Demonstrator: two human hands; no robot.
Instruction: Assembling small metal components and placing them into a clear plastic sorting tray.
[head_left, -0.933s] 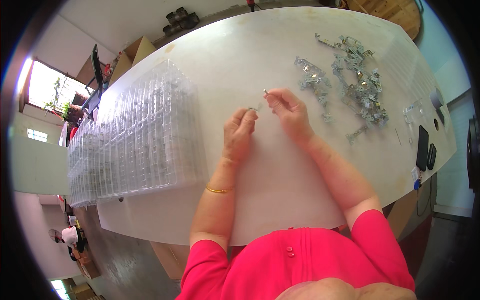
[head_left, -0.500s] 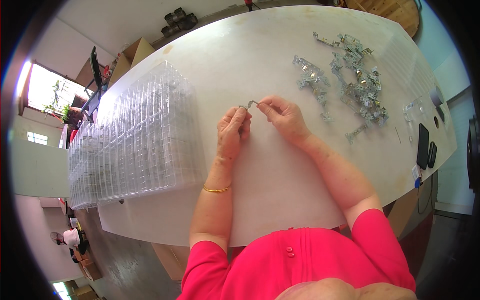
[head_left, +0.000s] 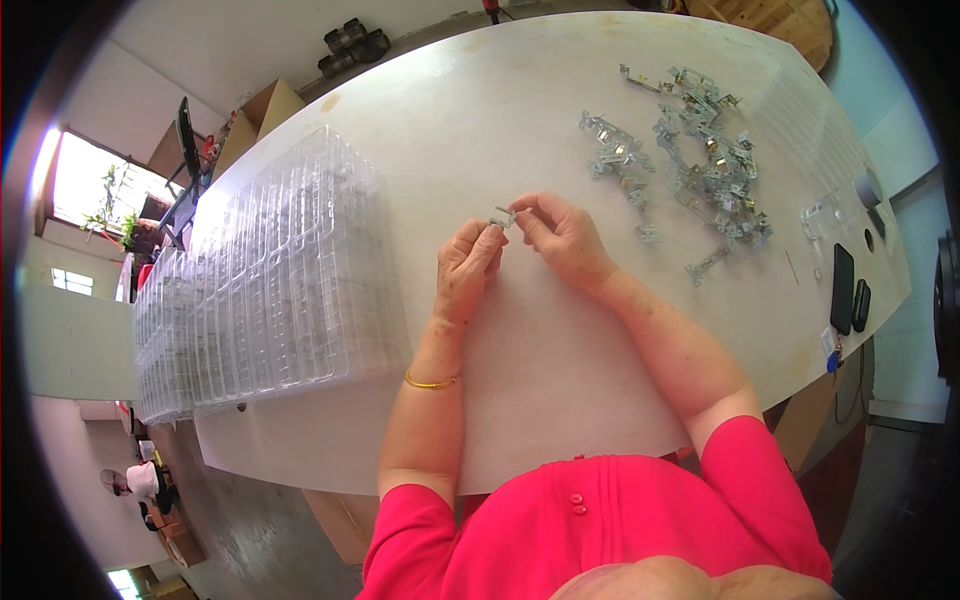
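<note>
Over the middle of the table, my left hand [head_left: 467, 270] pinches a small grey metal bracket [head_left: 503, 217] between thumb and fingers. The fingertips of my right hand [head_left: 565, 242] close on the other end of the same bracket, so both hands hold it. Fingers cover much of the piece, and its finer shape is too small to make out. To the right lies a tangled heap of similar metal brackets [head_left: 722, 190], some with brass-coloured bits. A smaller cluster of brackets [head_left: 620, 155] sits between that heap and my right hand.
Stacked clear plastic trays [head_left: 285, 270] stand left of my left forearm. Along the right side of the white table [head_left: 560, 400] lie a black phone [head_left: 843, 288], a small black case [head_left: 861, 305], a thin rod [head_left: 792, 267] and a clear container [head_left: 822, 220]. A person [head_left: 150, 482] is far off at lower left.
My hands have come closer together around the bracket. It has turned between my fingertips, from stretching across the gap to sitting tilted. The view has shifted slightly; the heaps look unchanged.
</note>
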